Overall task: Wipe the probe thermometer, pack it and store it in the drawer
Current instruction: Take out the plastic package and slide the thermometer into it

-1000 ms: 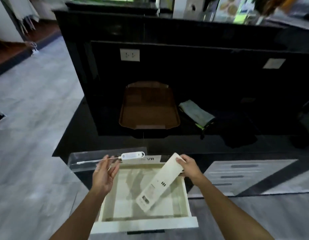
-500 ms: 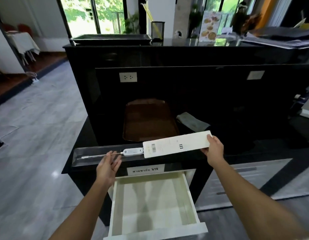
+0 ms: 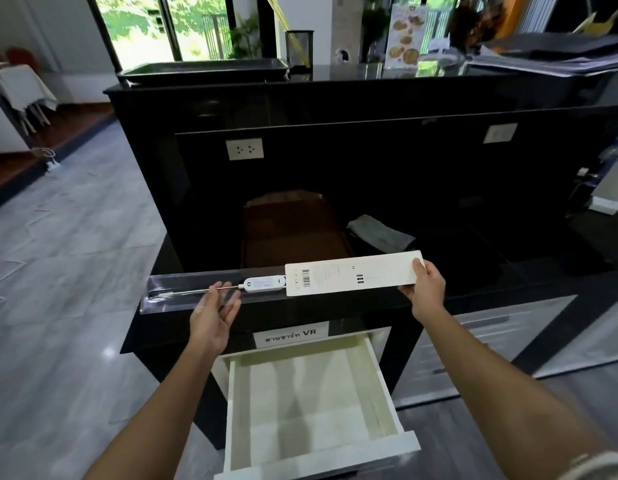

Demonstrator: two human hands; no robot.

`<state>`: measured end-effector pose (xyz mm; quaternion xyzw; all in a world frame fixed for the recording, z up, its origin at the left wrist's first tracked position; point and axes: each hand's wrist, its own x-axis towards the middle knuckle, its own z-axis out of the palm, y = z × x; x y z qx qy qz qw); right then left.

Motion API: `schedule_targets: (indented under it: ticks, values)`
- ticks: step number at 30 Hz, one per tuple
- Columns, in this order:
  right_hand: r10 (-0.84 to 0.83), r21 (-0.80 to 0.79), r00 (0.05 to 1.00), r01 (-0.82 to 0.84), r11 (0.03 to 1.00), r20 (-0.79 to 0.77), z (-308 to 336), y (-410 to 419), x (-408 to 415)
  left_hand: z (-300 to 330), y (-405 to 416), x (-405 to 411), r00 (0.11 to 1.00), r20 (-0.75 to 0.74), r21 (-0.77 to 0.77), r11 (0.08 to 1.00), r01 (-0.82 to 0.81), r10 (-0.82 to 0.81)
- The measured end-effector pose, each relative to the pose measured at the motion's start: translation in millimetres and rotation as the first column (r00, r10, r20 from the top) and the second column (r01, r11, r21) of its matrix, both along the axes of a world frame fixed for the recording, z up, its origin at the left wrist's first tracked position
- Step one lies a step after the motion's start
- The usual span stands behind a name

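Note:
The probe thermometer (image 3: 264, 283), with a white head and a thin metal probe pointing left, lies in a long clear plastic tray (image 3: 162, 293) along the front edge of the black counter. My right hand (image 3: 426, 289) grips the right end of a long white packaging box (image 3: 352, 277), held level with its left end over the thermometer's head. My left hand (image 3: 214, 311) is just below the probe with fingers spread, touching the clear tray's front. Below, the white drawer (image 3: 314, 457) stands pulled out with nothing in it.
A brown tray (image 3: 293, 230) and a folded grey-green cloth (image 3: 380, 233) sit on the black counter behind the box. A label reading "VR" (image 3: 292, 336) is above the drawer. A tall black cabinet rises behind the counter. Grey floor lies to the left.
My right hand has lifted the white box out of the drawer, turned it level and brought its end to the thermometer's head. My left hand stays by the probe.

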<state>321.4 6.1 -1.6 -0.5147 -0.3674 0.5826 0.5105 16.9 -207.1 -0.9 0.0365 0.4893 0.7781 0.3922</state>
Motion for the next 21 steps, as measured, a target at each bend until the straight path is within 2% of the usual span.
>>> schedule_targets:
  ticks: [10, 21]
  values:
    - [-0.006, 0.014, 1.000, 0.005, 1.000, 0.013, -0.6, 14.0, 7.0, 5.1, 9.2, -2.7, 1.000, 0.006, 0.069, 0.997, -0.028, 0.027]
    - [-0.041, 0.019, 0.999, 0.041, 0.999, 0.000, 3.4, 15.0, 11.2, 3.0, 12.8, 5.2, 0.999, 0.006, 0.055, 0.998, 0.043, -0.043]
